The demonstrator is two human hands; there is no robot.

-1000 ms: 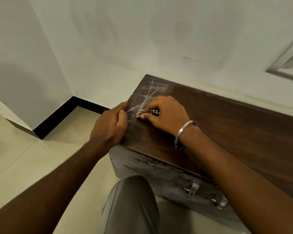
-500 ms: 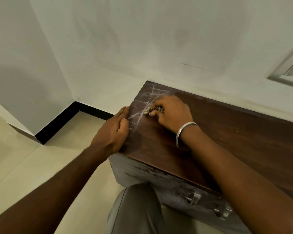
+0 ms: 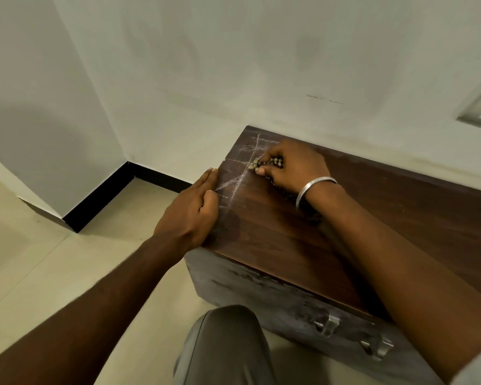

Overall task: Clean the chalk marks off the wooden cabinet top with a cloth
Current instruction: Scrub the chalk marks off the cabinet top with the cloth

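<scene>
The right hand (image 3: 292, 166) is clenching a small bunched cloth (image 3: 261, 164) and pressing it onto the wooden cabinet top (image 3: 289, 245). Chalk marks (image 3: 240, 177) are lying just left of and beyond that grip. The left hand (image 3: 189, 212), fingers straight, is resting against the top's left edge, holding nothing.

Dim, warm, even light; soft shadows beneath the arms; wide-angle bending at edges; slightly soft

Cabinet top (image 3: 372, 232) set against the wall (image 3: 261, 65).
Right hand (image 3: 292, 165) and cloth (image 3: 257, 163) lie on the chalk marks (image 3: 240, 176) at its left end; left hand (image 3: 189, 209) rests at the edge beside them.
</scene>
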